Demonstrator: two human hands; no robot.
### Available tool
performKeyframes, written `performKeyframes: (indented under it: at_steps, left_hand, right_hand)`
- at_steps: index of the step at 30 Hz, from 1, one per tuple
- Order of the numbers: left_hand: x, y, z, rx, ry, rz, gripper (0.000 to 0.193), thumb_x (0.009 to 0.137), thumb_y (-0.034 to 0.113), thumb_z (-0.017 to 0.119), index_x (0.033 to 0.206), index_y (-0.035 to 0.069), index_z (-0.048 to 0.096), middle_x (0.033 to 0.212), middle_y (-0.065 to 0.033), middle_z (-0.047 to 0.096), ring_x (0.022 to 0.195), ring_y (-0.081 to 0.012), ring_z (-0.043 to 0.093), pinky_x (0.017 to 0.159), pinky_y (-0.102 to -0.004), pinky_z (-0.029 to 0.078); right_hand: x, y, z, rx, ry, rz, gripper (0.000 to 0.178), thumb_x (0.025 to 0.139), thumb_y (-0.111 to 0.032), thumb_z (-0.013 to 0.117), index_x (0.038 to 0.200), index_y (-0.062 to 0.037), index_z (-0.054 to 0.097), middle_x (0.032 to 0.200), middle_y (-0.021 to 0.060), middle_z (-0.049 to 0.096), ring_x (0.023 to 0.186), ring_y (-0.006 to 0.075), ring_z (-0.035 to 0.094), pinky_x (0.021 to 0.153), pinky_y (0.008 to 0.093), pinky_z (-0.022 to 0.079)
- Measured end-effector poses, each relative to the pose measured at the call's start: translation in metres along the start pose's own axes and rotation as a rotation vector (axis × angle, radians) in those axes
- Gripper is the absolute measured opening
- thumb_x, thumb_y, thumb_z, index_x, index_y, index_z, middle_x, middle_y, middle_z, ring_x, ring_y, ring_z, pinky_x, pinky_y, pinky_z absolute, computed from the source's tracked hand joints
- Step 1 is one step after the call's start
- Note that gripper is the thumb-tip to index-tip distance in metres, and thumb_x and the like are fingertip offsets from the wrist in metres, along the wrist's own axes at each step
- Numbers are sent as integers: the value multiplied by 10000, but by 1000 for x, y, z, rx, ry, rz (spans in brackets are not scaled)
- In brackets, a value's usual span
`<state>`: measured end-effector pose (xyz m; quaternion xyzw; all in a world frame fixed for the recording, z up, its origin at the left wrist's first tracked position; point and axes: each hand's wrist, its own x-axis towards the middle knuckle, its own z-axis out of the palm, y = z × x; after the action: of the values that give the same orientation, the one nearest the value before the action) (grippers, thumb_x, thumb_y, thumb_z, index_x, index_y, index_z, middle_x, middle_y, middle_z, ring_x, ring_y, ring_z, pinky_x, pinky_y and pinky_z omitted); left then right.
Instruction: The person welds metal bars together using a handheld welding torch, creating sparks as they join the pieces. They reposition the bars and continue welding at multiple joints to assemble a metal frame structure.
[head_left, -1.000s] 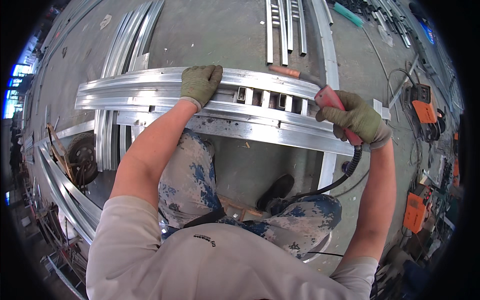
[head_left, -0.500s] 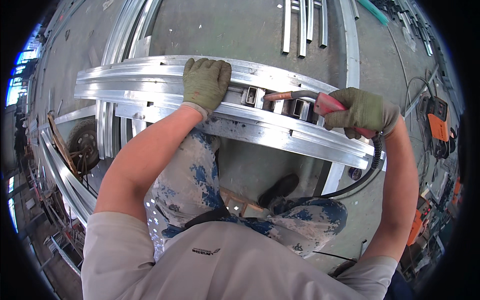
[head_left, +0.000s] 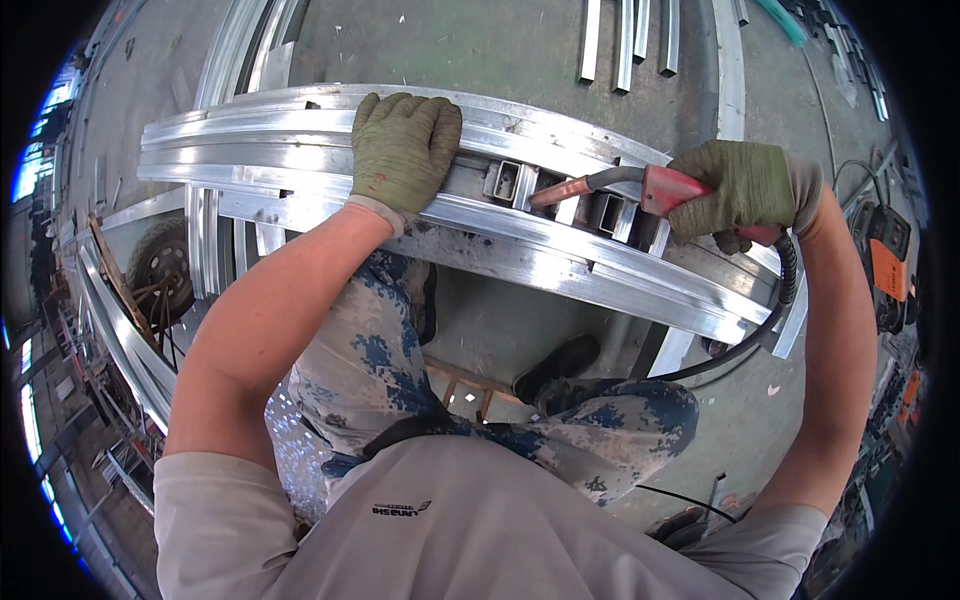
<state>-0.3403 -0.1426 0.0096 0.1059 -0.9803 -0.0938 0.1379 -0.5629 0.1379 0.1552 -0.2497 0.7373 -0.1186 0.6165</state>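
Several long shiny metal rails [head_left: 270, 155] lie side by side across the view in front of my legs. My left hand [head_left: 405, 150], in an olive-green glove, presses on them left of the middle, its fingers curled over the far rail. In the gap between the rails sit short square tube pieces, one with its open end [head_left: 507, 181] up, another tube piece [head_left: 612, 213] farther right. My gloved right hand [head_left: 735, 190] is wrapped round the red handle of a welding torch [head_left: 665, 190]. The torch's copper nozzle [head_left: 560, 192] points left, close to the first tube piece; contact is unclear.
A black torch cable [head_left: 740, 352] loops down from my right hand and runs left past my knee. Square tubes [head_left: 624, 45] lie on the floor beyond the rails. An orange and black machine [head_left: 888, 268] stands far right, a wheel [head_left: 160, 278] at left.
The whole view has shifted slightly, with the rails appearing a little higher. Both hands keep their holds, and the nozzle stays beside the same tube piece.
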Motion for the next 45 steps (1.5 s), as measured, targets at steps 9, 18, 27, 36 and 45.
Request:
performKeyframes:
  at_steps: [9,18,27,36,45]
  left_hand:
    - [1,3,-8,-22,-31,16,297,1031,321,572,1123,105,753,1090,-114,740,1100,-349,648,1098,-516,395]
    - [-7,-2,-10,8,-51,-16,306,1029,319,582,1141,91,753,1099,-132,734,1104,-373,641,1083,-515,411]
    - [-1,-1,-7,135,-27,137,236,1018,282,574,1035,126,750,991,-78,739,1000,-322,664,1008,-491,432]
    - [-3,-4,-6,71,-11,83,254,1006,306,586,1087,137,757,1088,-94,750,1086,-323,667,1087,-522,400]
    - [-4,-4,-4,2,-35,21,310,1036,331,572,1158,107,748,1106,-127,737,1100,-359,655,1112,-530,394]
  right_hand:
    - [9,1,-5,-53,-82,-30,432,849,-313,891,1115,-3,750,735,48,699,552,128,648,492,301,531]
    - [25,3,-10,-107,-87,-53,490,790,-351,931,1121,-32,762,753,51,716,584,131,663,550,297,552]
    - [16,5,-6,-86,-29,-30,491,787,-344,929,1110,-19,752,757,57,711,564,129,662,509,282,534]
    - [18,10,-7,-160,-32,-108,458,844,-340,885,1113,6,753,750,73,717,552,144,671,477,295,542]
    - [15,4,-6,-82,-58,-81,461,837,-330,895,1119,5,751,744,71,714,558,142,671,482,301,544]
